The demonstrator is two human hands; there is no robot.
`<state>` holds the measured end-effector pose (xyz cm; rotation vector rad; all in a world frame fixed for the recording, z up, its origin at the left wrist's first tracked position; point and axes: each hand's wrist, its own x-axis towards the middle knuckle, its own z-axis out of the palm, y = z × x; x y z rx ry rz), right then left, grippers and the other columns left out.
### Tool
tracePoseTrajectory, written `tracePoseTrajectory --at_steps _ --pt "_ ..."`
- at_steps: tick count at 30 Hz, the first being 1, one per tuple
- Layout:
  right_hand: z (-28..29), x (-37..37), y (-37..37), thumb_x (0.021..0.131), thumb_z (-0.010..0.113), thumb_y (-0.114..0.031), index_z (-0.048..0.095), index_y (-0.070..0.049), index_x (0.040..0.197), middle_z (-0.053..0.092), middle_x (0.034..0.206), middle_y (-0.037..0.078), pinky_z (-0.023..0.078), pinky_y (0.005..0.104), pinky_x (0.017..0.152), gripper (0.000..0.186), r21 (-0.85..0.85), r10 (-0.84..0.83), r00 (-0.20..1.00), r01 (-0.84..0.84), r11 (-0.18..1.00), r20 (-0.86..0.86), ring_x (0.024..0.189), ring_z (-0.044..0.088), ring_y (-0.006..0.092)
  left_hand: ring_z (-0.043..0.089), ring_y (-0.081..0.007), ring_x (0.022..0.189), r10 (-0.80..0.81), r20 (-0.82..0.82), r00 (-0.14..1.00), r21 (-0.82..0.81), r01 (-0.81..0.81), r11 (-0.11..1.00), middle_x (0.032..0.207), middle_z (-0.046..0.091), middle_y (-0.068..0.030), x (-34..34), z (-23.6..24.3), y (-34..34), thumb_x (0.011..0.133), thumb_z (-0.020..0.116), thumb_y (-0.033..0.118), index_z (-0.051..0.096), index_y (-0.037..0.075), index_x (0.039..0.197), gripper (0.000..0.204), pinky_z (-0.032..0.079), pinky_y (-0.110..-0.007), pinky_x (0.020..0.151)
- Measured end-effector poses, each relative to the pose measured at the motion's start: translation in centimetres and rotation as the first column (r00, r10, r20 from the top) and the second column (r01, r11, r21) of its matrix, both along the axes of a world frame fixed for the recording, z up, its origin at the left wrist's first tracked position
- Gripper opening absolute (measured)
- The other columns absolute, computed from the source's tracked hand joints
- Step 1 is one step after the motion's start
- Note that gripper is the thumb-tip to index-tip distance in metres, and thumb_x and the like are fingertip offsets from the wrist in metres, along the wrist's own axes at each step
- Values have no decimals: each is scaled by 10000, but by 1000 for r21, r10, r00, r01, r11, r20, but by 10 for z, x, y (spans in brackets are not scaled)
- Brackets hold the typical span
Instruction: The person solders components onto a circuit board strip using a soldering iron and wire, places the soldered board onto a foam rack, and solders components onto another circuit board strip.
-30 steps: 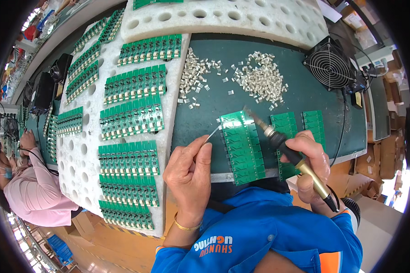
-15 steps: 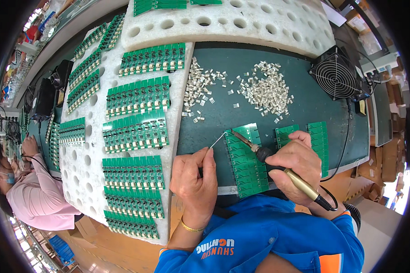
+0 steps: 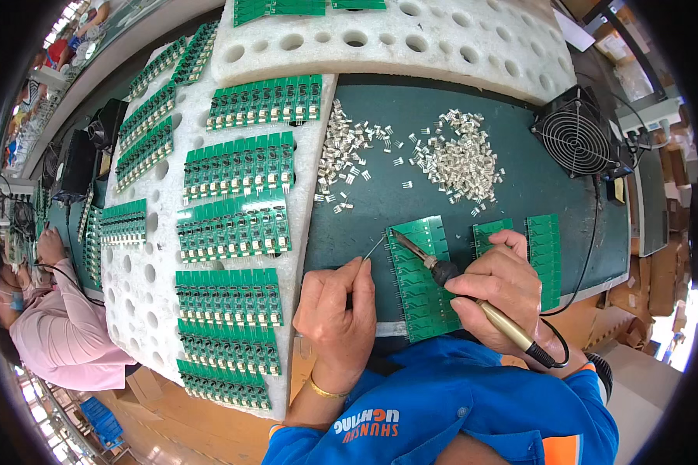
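Observation:
My right hand [image 3: 498, 283] grips a soldering iron [image 3: 508, 324] with a gold handle and a black collar. Its tip points at the upper left part of a green circuit board panel [image 3: 424, 287], which lies at the table's near side with pins along its left edge. Pinched in the fingers of my left hand [image 3: 337, 310] is a thin strand of solder wire [image 3: 375, 246], whose far end reaches the panel's upper left edge, near the iron's tip. Two more green panels, one [image 3: 488, 231] partly behind my right hand and another [image 3: 544, 260], lie to the right.
Small white connectors lie in two piles, one left [image 3: 349, 143] and one right [image 3: 461, 159]. A black fan [image 3: 575, 138] stands at the back right. White foam boards [image 3: 306, 58] carry rows of populated green boards [image 3: 236, 232]. At far left a co-worker in a pink sleeve [image 3: 70, 325] sits.
The iron's tip and the solder's end have shifted slightly down in view, along with the panel. Both hands keep their grips. The whole view has moved a little.

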<state>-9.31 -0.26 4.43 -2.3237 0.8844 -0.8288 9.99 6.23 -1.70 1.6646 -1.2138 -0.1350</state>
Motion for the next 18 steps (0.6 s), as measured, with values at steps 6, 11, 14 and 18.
tracePoseTrajectory --at_steps 6,11,14,18 --pt "-1 0 0 682 831 -87 717 -135 943 644 775 5 414 472 860 289 -30 1 1000 -2 1000 -23 686 592 189 442 -62 541 -4 6 1000 -4 4 1000 716 585 -26 -2 0 1 808 787 -37 746 13 898 111 328 -231 465" --pt "1 1 0 671 836 -77 716 -136 944 641 773 3 418 470 855 304 -37 1 999 -2 999 -35 687 591 191 468 -75 544 -7 16 1000 15 7 1000 711 592 -33 -3 1 -1 805 790 -31 744 15 902 116 352 -238 471" --pt "0 1 0 673 835 -76 715 -135 948 640 772 3 418 469 856 306 -34 1 999 -3 999 -35 687 591 193 484 -87 549 -18 41 999 15 17 1000 706 594 -39 -3 1 -1 804 791 -29 742 14 901 117 368 -247 477" --pt "1 1 0 682 833 -78 713 -131 953 640 771 5 418 470 858 301 -28 4 999 -5 1000 -38 686 591 196 499 -96 554 -15 42 999 16 14 1000 702 594 -42 -3 0 -1 803 789 -33 741 13 900 118 383 -254 484"
